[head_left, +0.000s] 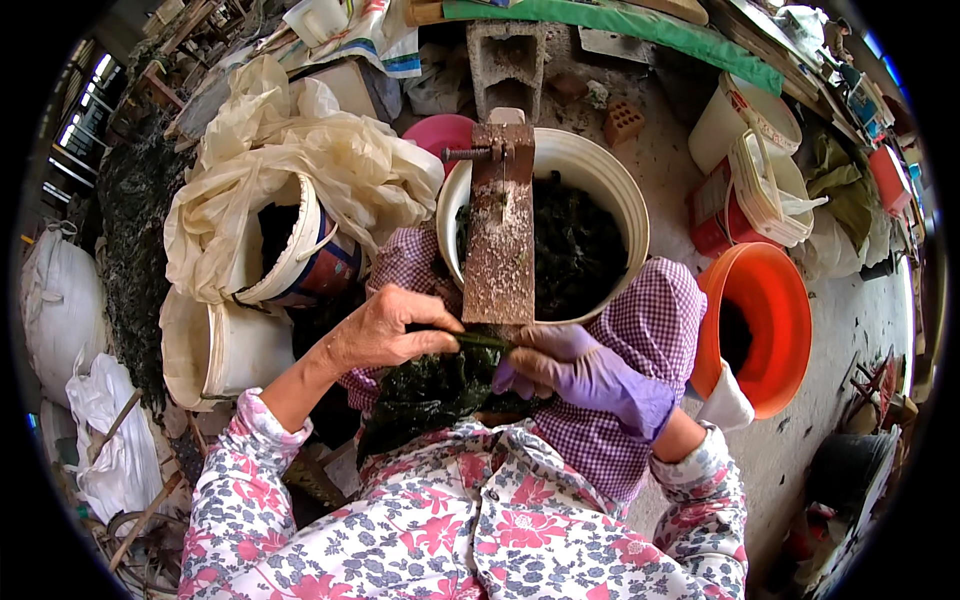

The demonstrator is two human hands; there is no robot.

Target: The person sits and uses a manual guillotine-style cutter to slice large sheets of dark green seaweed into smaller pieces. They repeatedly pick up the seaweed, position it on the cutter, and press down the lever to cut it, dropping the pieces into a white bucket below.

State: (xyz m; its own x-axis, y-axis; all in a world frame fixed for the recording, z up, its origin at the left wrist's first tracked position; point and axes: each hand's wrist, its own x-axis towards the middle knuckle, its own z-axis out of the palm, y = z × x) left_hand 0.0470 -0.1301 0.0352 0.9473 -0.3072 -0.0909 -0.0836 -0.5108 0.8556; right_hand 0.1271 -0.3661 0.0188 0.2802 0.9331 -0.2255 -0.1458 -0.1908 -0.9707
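My bare left hand (380, 328) pinches one end of a dark green strip of seaweed (482, 341). The strip's other end is between the fingers of my right hand (600, 372), which wears a purple glove. It stretches between both hands just below the near end of a worn, rust-brown board (500, 260) covered in pale crumbs. A bolt clamp (470, 153) sits near the board's far end. More wet, dark seaweed (435, 385) lies in my lap under the hands. Beneath the board stands a large white bucket (627, 205), with dark seaweed inside.
An orange bucket (790, 300) stands at my right, with white and red pails (770, 190) beyond it. Left are a tipped bucket (310, 240) draped with cream plastic sheeting (290, 140) and a white bucket (240, 350) on its side. A concrete block (507, 60) stands ahead.
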